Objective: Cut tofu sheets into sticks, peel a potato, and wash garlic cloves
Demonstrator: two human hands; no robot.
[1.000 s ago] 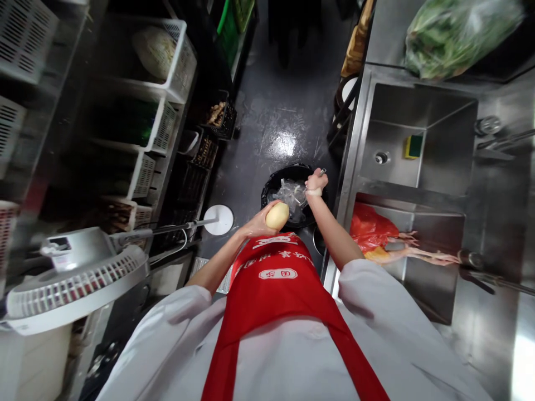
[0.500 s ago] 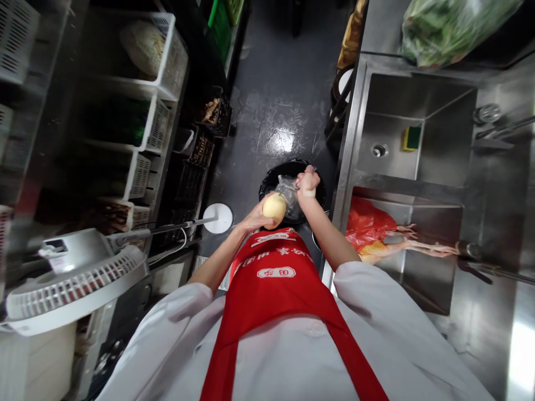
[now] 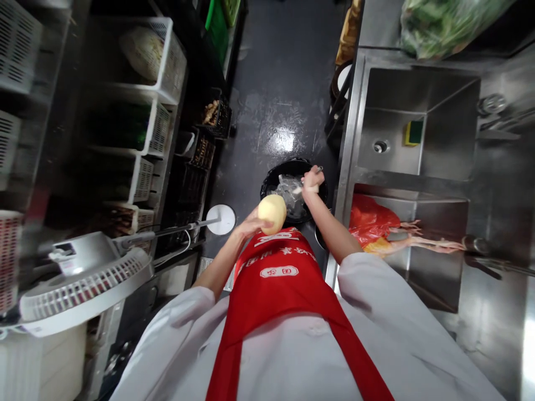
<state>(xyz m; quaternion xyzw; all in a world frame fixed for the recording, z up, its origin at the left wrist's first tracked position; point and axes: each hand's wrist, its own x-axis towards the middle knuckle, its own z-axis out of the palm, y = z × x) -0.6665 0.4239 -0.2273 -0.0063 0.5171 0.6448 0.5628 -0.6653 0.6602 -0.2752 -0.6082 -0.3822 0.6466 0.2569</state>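
Note:
In my left hand (image 3: 252, 224) rests a large, rounded, pale yellow potato (image 3: 272, 214), its surface smooth and peeled-looking; fingers curl round its lower left side. My right hand (image 3: 312, 179) is closed on a slim metal peeler (image 3: 320, 169), whose end sticks out past the fist; its blade is hard to make out. A pale strip (image 3: 297, 190) shows beside that hand, perhaps peel. Both hands are over or near a black bin (image 3: 267, 181) on the floor, lined with black plastic and holding crumpled clear plastic (image 3: 288, 186). The right hand is apart from the potato.
To the right are steel sinks; the upper one holds a yellow-green sponge (image 3: 413, 133), the lower one a red plastic bag (image 3: 370, 220) and poultry feet (image 3: 434, 243). At left stand shelves with white baskets (image 3: 173, 61) and a fan (image 3: 87, 278). The floor (image 3: 280, 111) looks wet.
My right hand has shifted slightly right, away from the potato. The potato has turned in my left hand and shows more of its yellow face. The view has moved a little.

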